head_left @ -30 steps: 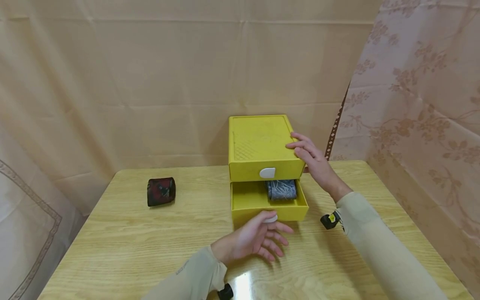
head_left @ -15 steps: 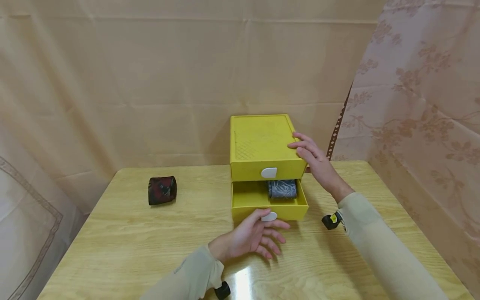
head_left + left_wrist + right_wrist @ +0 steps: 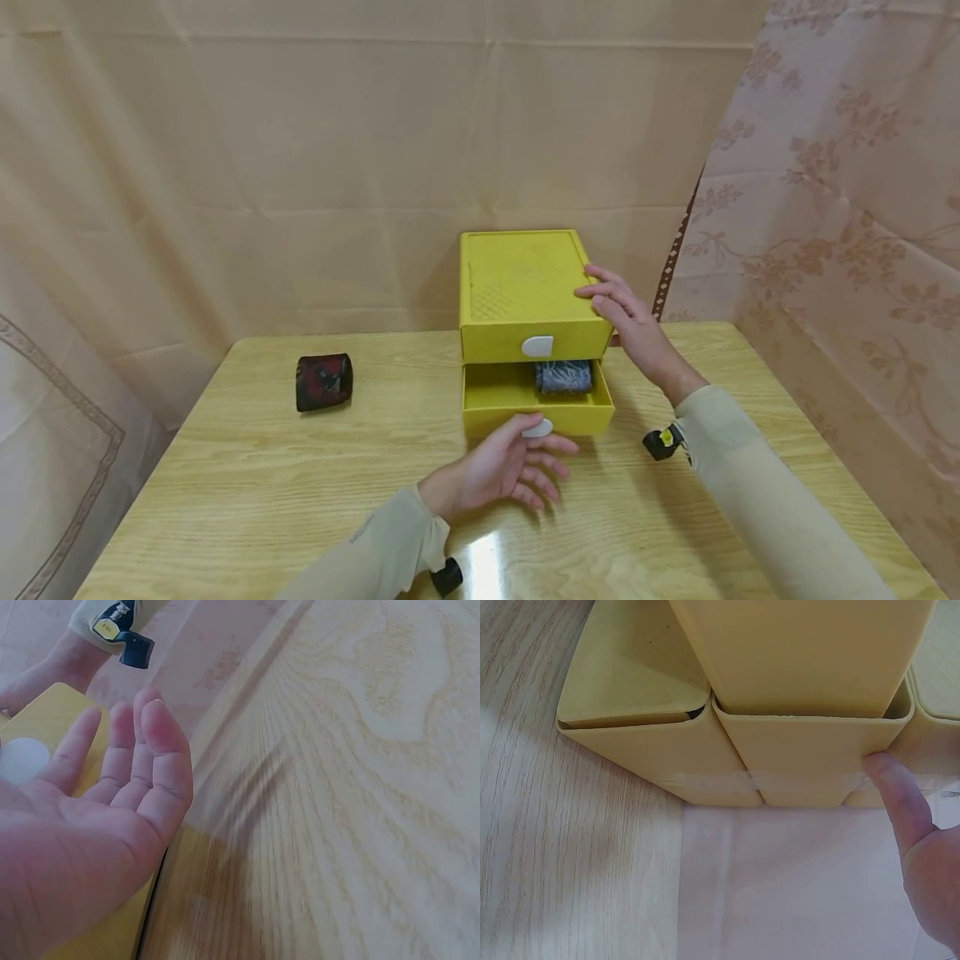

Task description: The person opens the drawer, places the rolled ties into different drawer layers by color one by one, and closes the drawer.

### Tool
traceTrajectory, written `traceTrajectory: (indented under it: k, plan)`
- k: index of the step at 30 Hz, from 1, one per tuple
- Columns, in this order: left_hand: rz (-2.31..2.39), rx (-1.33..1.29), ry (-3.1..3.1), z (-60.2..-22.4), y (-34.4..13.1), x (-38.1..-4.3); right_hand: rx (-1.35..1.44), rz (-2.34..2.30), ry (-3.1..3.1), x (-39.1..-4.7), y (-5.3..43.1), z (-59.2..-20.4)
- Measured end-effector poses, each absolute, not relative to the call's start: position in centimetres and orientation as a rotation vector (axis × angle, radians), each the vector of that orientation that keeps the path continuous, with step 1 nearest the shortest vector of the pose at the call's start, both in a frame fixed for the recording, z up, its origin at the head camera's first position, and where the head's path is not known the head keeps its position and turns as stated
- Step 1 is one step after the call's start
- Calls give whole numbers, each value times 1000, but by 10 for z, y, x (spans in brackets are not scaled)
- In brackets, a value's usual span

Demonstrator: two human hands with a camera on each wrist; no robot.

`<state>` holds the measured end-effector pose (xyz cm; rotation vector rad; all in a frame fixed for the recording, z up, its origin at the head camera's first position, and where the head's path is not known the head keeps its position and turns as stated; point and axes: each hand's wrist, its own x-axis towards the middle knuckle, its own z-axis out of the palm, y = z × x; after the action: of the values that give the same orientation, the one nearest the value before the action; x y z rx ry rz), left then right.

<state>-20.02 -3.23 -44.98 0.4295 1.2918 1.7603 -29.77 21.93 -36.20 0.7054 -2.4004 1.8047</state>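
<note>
A yellow drawer unit [image 3: 525,275] stands at the table's back, with a drawer [image 3: 588,421] below its top one pulled partly out. Inside that drawer, on the right, lies a grey-blue patterned cloth roll [image 3: 564,377]. My left hand [image 3: 498,471] is at the drawer's front, palm turned up and fingers spread, its thumb against the front beside the white handle [image 3: 538,428]. My right hand [image 3: 630,321] rests on the unit's upper right edge with fingers extended. In the right wrist view the thumb [image 3: 900,799] touches the unit's side [image 3: 810,757].
A dark red and black patterned roll [image 3: 323,382] sits on the left of the wooden table [image 3: 247,500]. A beige curtain [image 3: 322,167] hangs close behind the unit, and a floral curtain [image 3: 847,250] is on the right.
The drawer has slid slightly inward, carrying the grey-blue roll farther under the top section. My left hand has moved forward with it. My right hand stays on the unit's edge.
</note>
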Motion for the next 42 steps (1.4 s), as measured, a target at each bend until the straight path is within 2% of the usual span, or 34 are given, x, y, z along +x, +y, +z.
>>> traceTrajectory:
  k: [42]
  plan:
    - [1899,325,1393,-451,-20,-238,687,1789,-2416,-296,219,-361]
